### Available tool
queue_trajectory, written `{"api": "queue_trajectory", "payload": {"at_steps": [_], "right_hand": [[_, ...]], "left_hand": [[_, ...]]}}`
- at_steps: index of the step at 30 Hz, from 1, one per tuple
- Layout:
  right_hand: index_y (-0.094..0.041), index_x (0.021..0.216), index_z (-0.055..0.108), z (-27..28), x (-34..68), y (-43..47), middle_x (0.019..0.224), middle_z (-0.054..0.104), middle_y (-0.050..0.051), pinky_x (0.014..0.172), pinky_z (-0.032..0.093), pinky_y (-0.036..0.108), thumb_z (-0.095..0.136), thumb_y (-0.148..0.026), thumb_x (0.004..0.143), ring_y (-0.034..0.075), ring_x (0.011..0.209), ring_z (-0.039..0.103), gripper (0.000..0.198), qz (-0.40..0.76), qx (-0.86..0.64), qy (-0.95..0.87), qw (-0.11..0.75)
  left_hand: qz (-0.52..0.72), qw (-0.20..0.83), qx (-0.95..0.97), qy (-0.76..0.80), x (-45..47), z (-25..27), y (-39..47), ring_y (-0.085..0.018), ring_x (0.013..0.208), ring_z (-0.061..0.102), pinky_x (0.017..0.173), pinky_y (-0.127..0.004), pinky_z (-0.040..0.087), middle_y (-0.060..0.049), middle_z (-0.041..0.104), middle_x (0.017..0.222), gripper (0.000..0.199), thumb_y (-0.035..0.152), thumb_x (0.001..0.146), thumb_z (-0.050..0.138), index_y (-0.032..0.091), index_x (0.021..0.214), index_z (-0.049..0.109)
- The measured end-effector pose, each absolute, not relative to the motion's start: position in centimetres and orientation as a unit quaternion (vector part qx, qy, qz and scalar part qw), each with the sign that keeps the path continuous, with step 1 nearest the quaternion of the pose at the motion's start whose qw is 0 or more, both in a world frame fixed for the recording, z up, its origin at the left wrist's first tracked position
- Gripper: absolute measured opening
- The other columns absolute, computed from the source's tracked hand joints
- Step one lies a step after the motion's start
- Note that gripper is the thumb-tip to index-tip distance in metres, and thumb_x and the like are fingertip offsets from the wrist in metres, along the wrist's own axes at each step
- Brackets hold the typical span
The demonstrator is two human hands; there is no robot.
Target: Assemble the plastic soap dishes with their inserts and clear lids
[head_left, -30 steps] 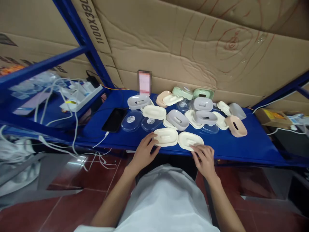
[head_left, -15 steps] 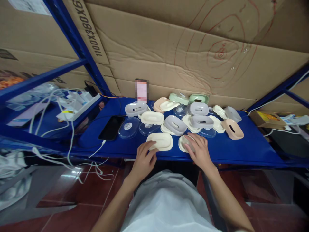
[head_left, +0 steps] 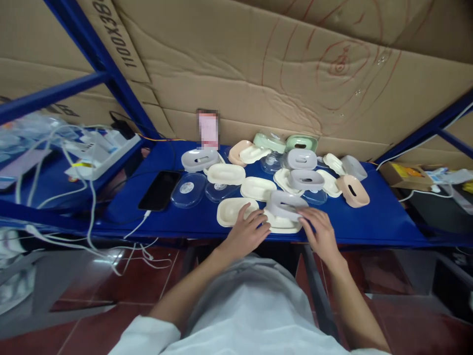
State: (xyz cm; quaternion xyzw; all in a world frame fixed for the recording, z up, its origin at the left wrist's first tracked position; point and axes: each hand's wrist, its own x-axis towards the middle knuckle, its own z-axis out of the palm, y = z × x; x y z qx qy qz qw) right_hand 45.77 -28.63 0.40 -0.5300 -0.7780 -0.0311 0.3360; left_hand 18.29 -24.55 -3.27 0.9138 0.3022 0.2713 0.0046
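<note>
In front of me, a light-grey oval plastic shell (head_left: pixel 286 203) with a slot lies tilted over a cream oval piece (head_left: pixel 283 225). My right hand (head_left: pixel 320 230) pinches the right end of the grey shell between thumb and fingers. Fingers apart, my left hand (head_left: pixel 248 232) rests over the gap between that cream piece and a shallow cream tray (head_left: pixel 233 212) to its left. Its fingertips cover the tray's right end. Just behind, another cream oval piece (head_left: pixel 257 189) lies flat.
More grey, peach (head_left: pixel 354 191), green (head_left: pixel 302 143) and cream parts spread behind, with clear lids (head_left: pixel 189 190). A black phone (head_left: pixel 159 191) with a white cable lies left. A blurred pink card-like item (head_left: pixel 209 129) leans on the cardboard (head_left: pixel 221 74). Blue frame posts (head_left: pixel 123 93) flank the table.
The grey shell has come forward off a cream piece onto the front cream piece, with my right hand now on it. My left hand has shifted right. The view has moved slightly.
</note>
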Motion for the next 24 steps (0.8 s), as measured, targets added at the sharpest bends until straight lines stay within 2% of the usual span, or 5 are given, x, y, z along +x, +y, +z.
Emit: {"api": "queue_trajectory", "payload": {"at_steps": [7, 11, 16, 20, 24], "right_hand": [[-0.026, 0.143, 0.061, -2.4, 45.2, -31.1, 0.135, 0.073, 0.011, 0.116, 0.051, 0.055, 0.053, -0.019, 0.108, 0.027, 0.133, 0.066, 0.036, 0.021, -0.484, -0.819, 0.309], [-0.025, 0.144, 0.060, -2.4, 44.6, -30.4, 0.133, 0.073, 0.011, 0.117, 0.051, 0.055, 0.063, -0.023, 0.105, 0.028, 0.137, 0.064, 0.039, -0.010, -0.465, -0.831, 0.306], [-0.027, 0.142, 0.062, -2.8, 44.1, -30.8, 0.131, 0.075, 0.010, 0.115, 0.054, 0.054, 0.064, -0.023, 0.105, 0.028, 0.134, 0.066, 0.038, -0.013, -0.458, -0.830, 0.318], [-0.030, 0.139, 0.066, -1.5, 44.9, -30.3, 0.136, 0.073, 0.009, 0.115, 0.053, 0.054, 0.058, -0.033, 0.107, 0.029, 0.134, 0.066, 0.032, -0.015, -0.472, -0.826, 0.307], [-0.028, 0.150, 0.059, -1.1, 49.2, -27.7, 0.153, 0.061, 0.015, 0.117, 0.047, 0.059, 0.050, -0.047, 0.109, 0.036, 0.145, 0.055, 0.046, -0.077, -0.575, -0.756, 0.302]], "left_hand": [[0.285, -0.023, 0.917, 0.277, 17.7, -1.5, -24.7, -0.027, 0.141, 0.061, 0.129, -0.053, 0.032, -0.014, 0.067, 0.145, 0.031, 0.029, 0.107, 0.060, 0.023, 0.137, 0.065], [0.279, -0.009, 0.922, 0.270, 17.8, -2.2, -24.7, -0.026, 0.141, 0.060, 0.133, -0.053, 0.027, -0.009, 0.072, 0.139, 0.029, 0.026, 0.107, 0.059, 0.024, 0.135, 0.066], [0.279, 0.016, 0.925, 0.256, 17.5, -3.4, -24.7, -0.025, 0.141, 0.060, 0.130, -0.050, 0.034, -0.008, 0.073, 0.138, 0.033, 0.021, 0.105, 0.060, 0.025, 0.137, 0.066], [0.287, 0.015, 0.925, 0.249, 17.4, -3.4, -24.7, -0.024, 0.139, 0.061, 0.129, -0.049, 0.038, -0.007, 0.073, 0.135, 0.030, 0.020, 0.104, 0.060, 0.024, 0.133, 0.068], [0.300, 0.029, 0.922, 0.244, 17.3, -2.9, -24.7, -0.024, 0.139, 0.060, 0.126, -0.048, 0.041, -0.007, 0.073, 0.133, 0.025, 0.020, 0.105, 0.059, 0.023, 0.127, 0.069]]}}
